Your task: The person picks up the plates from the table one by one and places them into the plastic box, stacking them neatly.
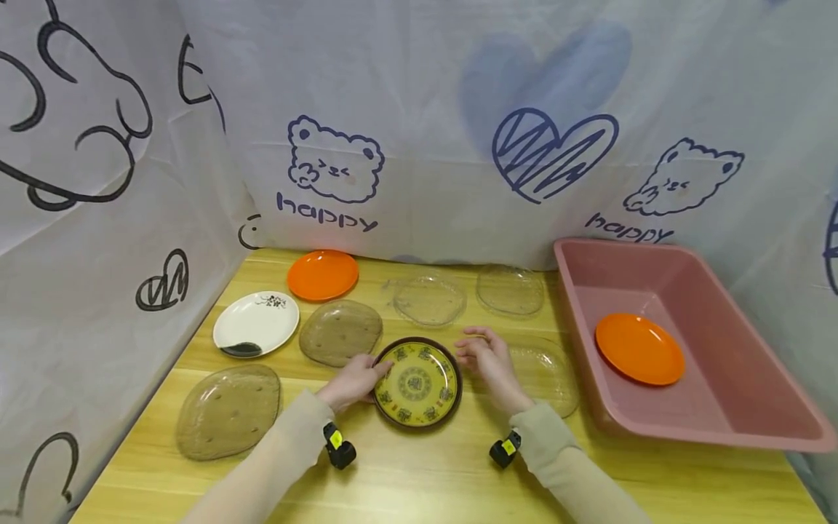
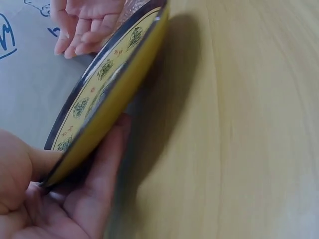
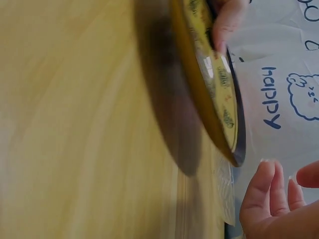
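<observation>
A yellow patterned plate with a dark brown rim is held just above the wooden table, its shadow falling on the wood. My left hand grips its left edge, thumb on top and fingers underneath, as the left wrist view shows with the plate tilted there by the camera angle. My right hand is off the plate's right side, fingers loosely bent and holding nothing. In the right wrist view a small gap separates the right hand from the plate's rim.
A pink basin stands at the right with an orange plate inside. Around the table lie another orange plate, a white plate, brown translucent plates and several clear plates. A printed cloth hangs behind.
</observation>
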A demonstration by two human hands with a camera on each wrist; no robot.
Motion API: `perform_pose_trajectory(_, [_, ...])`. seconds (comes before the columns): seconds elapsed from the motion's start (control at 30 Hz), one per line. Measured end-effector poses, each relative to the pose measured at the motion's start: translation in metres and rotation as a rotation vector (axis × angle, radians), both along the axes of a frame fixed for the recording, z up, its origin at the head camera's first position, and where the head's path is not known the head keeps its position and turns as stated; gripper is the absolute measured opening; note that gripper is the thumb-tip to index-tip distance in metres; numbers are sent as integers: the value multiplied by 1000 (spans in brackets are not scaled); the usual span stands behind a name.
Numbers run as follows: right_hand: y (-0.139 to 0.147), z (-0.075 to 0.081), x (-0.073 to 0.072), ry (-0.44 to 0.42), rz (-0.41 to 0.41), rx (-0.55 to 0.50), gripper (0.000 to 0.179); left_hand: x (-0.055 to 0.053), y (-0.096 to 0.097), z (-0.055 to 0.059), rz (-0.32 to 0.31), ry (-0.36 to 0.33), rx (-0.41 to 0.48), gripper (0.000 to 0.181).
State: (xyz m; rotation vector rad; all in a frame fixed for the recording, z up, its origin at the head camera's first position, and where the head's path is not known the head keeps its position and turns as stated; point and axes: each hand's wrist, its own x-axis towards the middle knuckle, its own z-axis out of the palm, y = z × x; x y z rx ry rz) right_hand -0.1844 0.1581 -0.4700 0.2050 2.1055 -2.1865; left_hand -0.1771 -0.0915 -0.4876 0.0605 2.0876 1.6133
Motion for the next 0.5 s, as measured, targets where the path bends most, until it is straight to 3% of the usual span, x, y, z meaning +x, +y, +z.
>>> perform_pose_trajectory(0.13, [3, 1, 2, 66, -38, 61, 38, 0, 11, 4, 72, 5, 21, 38])
perform_pose_trajectory(0.33, [6, 2, 3, 124, -77, 103, 37, -1, 23, 9, 117, 25, 41, 39])
perform_pose_trajectory(0.5, [8, 2, 1, 109, -95, 15, 33, -2, 29, 13, 160, 73, 49, 40])
